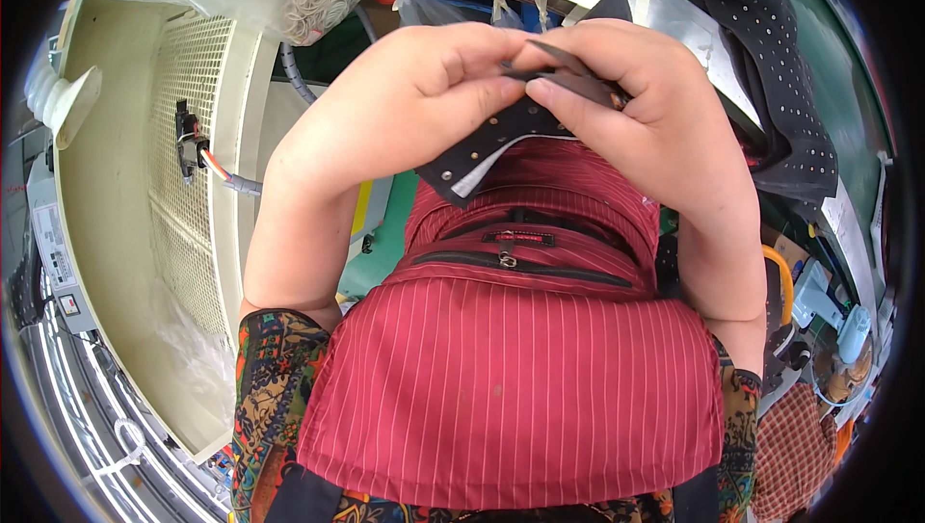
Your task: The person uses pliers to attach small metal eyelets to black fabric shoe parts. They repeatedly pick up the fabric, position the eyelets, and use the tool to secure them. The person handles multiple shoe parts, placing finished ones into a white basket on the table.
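Both hands meet at the top middle, pinching a dark, flexible strip of material between thumbs and fingers. My left hand [438, 80] is closed on it from the left, thumb tip close to the other thumb. My right hand [626, 65] grips its other side, where a folded dark edge shows between the fingers. Below the fingers hangs part of this black studded strip [482, 145], with small round metal studs or eyelets and a pale grey underside at one corner. The fingers hide much of the strip. Under the hands lies the red pinstriped apron [520, 379] I wear, with a zipped pocket.
More black studded pieces [771, 80] drape over the metal table edge [718, 61] at right. To the left stands a cream metal housing [106, 234] with mesh and a wired black connector [187, 138]. A clear bag of beige loops [323, 3] lies at upper left.
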### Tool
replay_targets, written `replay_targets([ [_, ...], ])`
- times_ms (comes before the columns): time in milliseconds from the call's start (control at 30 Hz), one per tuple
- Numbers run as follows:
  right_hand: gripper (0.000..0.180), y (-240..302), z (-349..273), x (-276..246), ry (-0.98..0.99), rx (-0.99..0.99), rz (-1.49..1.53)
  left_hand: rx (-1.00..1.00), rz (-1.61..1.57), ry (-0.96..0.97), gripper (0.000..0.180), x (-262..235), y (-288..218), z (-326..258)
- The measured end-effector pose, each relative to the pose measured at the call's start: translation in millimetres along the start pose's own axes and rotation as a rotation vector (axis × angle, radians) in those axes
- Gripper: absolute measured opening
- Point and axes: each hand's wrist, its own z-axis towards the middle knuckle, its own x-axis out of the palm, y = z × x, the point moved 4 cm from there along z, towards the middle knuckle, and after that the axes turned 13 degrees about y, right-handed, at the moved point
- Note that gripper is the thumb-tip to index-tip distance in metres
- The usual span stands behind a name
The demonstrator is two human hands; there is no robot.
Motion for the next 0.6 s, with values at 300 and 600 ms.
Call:
replay_targets([
  [300,0.017,-36,-37,-14,-0.088,0.268,-0.209,-0.174,0.008,-0.31,0.031,-17,10,-17],
  [600,0.018,-31,-51,-21,-0.126,0.21,-0.301,-0.109,-0.043,-0.554,0.03,-20,18,-29],
])
